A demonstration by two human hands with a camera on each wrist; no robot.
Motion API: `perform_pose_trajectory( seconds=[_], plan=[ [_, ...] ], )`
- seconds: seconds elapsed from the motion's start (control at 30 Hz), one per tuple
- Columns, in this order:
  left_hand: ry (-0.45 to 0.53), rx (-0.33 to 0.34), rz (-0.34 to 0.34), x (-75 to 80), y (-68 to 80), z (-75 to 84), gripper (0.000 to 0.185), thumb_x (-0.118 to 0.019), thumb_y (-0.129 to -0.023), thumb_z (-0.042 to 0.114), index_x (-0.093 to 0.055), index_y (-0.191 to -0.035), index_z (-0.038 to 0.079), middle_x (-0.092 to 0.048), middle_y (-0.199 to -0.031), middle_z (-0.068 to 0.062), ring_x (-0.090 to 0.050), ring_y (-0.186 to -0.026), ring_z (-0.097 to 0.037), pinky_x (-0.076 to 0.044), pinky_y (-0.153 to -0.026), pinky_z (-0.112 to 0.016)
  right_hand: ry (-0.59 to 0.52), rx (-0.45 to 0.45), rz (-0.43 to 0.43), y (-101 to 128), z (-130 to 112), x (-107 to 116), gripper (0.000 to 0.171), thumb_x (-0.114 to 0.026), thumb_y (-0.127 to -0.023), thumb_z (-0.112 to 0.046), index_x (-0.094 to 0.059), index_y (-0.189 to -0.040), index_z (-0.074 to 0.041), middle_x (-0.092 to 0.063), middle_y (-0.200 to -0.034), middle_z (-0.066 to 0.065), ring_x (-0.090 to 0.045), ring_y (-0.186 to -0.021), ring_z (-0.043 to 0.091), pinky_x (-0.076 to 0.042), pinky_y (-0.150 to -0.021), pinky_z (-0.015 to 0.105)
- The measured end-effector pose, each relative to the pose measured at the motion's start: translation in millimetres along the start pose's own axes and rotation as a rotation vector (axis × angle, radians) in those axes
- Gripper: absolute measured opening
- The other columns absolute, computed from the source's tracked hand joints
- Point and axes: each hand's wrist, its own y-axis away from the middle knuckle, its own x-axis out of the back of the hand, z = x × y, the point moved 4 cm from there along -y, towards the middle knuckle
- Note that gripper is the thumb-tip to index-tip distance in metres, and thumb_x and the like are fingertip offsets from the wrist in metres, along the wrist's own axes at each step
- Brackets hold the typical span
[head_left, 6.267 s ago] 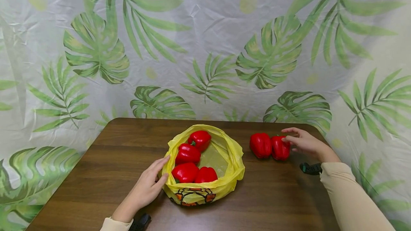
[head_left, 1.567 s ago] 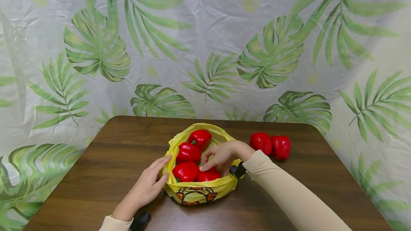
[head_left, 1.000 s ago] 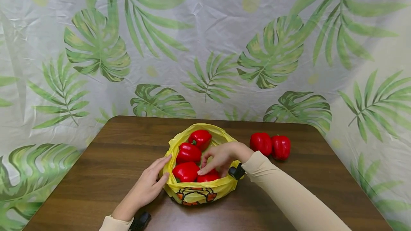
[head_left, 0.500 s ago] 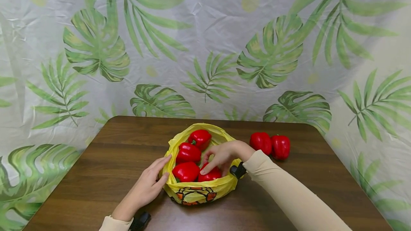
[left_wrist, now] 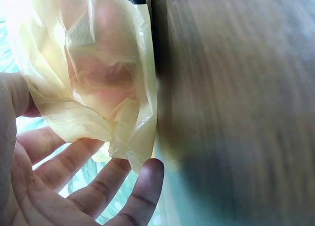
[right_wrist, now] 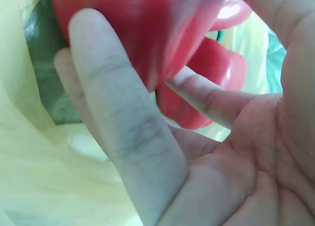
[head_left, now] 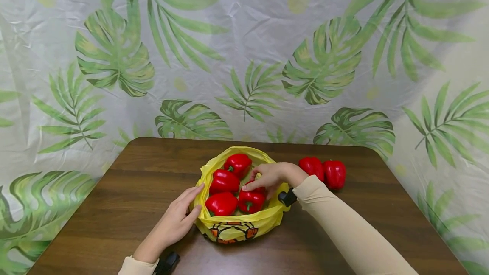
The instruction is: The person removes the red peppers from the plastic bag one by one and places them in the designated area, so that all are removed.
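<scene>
Red pepper (head_left: pixel 257 199): I see the right hand (head_left: pixel 273 175), the nearer, gripping it from one o'clock, stem (head_left: pixel 248 206) toward six; the left hand (head_left: pixel 176 219), loosely spread, touches the bag (head_left: pixel 266 224) at nine.

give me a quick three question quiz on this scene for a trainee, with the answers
1. How many red peppers lie on the table, outside the yellow bag?
2. True or false: the left hand is inside the bag.
3. What is the right hand holding?
a) the bag's rim
b) a pepper with its green stem facing the front of the bag
c) the edge of the table

Key:
1. Two, side by side to the right of the bag.
2. False; it rests against the outside of the bag, on the left.
3. b
</scene>
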Motion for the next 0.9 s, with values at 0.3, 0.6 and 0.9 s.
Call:
perform_pose_trajectory(
  seconds=[0.3, 0.6, 0.9],
  plan=[
    [-0.007, 0.003, -0.001, 4.7, -0.7, 9.9, 0.054, -0.067, -0.102, 0.008, -0.056, -0.156, 0.006, -0.065, -0.148, -0.010, -0.064, -0.136, -0.033, -0.053, -0.109, -0.058, 0.181, 0.003, 0.089, 11, -8, 13, 0.045, -0.069, -0.104, -0.047, -0.060, -0.130, -0.012, -0.063, -0.116, 0.013, -0.072, -0.076, 0.025, -0.065, -0.080, 0.035],
    [-0.022, 0.006, 0.001, 4.1, 0.5, 7.6, 0.055, -0.067, -0.101, 0.005, -0.056, -0.155, 0.005, -0.064, -0.150, -0.012, -0.063, -0.137, -0.034, -0.052, -0.110, -0.058, 0.325, 0.157, 0.099, 21, -22, 21, 0.032, -0.069, -0.106, -0.022, -0.066, -0.135, -0.010, -0.062, -0.142, 0.019, -0.069, -0.098, 0.029, -0.063, -0.082, 0.035],
    [-0.013, -0.019, 0.015, 5.2, 0.6, 9.5, 0.054, -0.067, -0.102, 0.006, -0.057, -0.155, 0.006, -0.066, -0.148, -0.009, -0.064, -0.135, -0.032, -0.053, -0.109, -0.057, 0.336, 0.227, 0.033, 24, -26, 13, 0.050, -0.073, -0.091, 0.010, -0.074, -0.133, -0.018, -0.058, -0.154, 0.012, -0.048, -0.148, 0.046, -0.052, -0.114, 0.049]
  ],
)
